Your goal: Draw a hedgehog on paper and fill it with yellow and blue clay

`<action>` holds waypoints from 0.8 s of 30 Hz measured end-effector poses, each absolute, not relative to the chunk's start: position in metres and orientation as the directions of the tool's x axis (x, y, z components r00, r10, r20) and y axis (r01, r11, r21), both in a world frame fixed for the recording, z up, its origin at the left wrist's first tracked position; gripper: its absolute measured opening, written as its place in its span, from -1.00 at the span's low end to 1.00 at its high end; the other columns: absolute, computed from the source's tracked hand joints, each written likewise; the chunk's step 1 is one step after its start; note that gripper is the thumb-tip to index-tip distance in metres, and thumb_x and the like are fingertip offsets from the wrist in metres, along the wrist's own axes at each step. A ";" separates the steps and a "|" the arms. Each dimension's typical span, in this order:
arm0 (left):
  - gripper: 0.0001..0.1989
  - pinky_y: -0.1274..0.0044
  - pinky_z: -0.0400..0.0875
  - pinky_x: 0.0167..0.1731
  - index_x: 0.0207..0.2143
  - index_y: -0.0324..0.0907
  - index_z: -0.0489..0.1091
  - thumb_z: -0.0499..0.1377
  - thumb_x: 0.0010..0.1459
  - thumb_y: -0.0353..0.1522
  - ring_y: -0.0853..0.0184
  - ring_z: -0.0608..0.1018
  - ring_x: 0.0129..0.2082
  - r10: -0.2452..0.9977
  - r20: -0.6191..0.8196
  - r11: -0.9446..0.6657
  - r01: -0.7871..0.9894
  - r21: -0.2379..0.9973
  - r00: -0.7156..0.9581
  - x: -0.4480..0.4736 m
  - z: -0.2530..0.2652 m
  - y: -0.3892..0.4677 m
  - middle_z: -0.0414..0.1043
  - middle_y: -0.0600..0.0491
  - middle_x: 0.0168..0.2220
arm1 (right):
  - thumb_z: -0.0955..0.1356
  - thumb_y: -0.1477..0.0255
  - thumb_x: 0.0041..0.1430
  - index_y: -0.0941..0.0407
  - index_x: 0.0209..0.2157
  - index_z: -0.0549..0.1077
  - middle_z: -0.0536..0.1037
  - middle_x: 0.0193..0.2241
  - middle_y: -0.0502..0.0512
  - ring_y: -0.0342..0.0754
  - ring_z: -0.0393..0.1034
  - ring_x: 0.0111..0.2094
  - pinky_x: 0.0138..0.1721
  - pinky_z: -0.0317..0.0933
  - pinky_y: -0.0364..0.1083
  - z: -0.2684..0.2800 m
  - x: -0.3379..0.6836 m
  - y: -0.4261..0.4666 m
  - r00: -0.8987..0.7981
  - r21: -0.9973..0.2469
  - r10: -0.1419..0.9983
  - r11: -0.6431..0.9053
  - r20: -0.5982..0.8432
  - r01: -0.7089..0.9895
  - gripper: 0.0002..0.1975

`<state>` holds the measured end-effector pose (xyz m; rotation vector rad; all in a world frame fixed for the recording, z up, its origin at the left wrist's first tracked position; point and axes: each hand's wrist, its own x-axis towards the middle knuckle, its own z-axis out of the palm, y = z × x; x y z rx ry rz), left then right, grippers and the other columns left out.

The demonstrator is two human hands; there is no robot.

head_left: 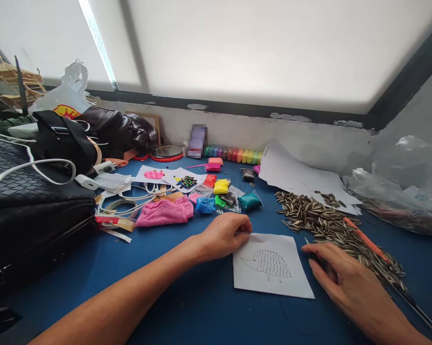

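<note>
A white square of paper (248, 278) lies on the blue table in front of me, with a line drawing of a hedgehog (271, 264) on it. My left hand (227, 233) is at its upper left corner, fingers curled and thumb pressed against the edge. To the right of the sheet rests my right hand (341, 275), fingers bent around what looks like a pen, whose small pale tip (307, 240) pokes out past the fingertips; most of it is hidden. Beyond this hand spreads a pile of striped sunflower seeds (320, 218).
An orange stick (367, 239) lies on the seeds. Behind the paper are packets of coloured clay, such as a teal one (250, 200), a pink cloth (165, 211) and two decorated drawings. A black bag (39, 215) stands left, stacked paper (286, 167) and a plastic bag (399, 191) right.
</note>
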<state>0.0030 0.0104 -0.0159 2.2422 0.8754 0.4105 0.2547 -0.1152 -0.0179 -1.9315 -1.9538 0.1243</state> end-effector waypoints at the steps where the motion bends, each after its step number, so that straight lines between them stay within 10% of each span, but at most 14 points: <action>1: -0.89 0.59 0.25 -0.39 -0.32 -0.23 0.40 0.13 0.07 -0.52 0.41 0.41 -0.39 0.683 0.042 -0.542 0.467 0.698 0.729 0.003 -0.015 0.010 0.43 0.09 -0.38 | 0.25 0.26 0.19 0.02 -0.20 0.52 0.54 -0.33 0.05 -0.15 0.31 -0.60 -0.56 0.29 -0.12 -0.018 0.255 -0.115 0.022 -0.325 0.976 0.050 0.215 0.945 -0.73; 24: -0.84 0.55 0.34 -0.27 -0.27 -0.22 0.46 0.21 0.04 -0.50 0.35 0.46 -0.26 0.688 0.100 -0.598 0.483 0.640 0.719 0.002 -0.018 0.011 0.46 0.02 -0.25 | 0.24 0.27 0.20 0.03 -0.20 0.53 0.56 -0.29 0.07 -0.15 0.34 -0.61 -0.54 0.31 -0.11 -0.020 0.259 -0.115 -0.003 -0.268 0.975 0.064 0.221 0.961 -0.72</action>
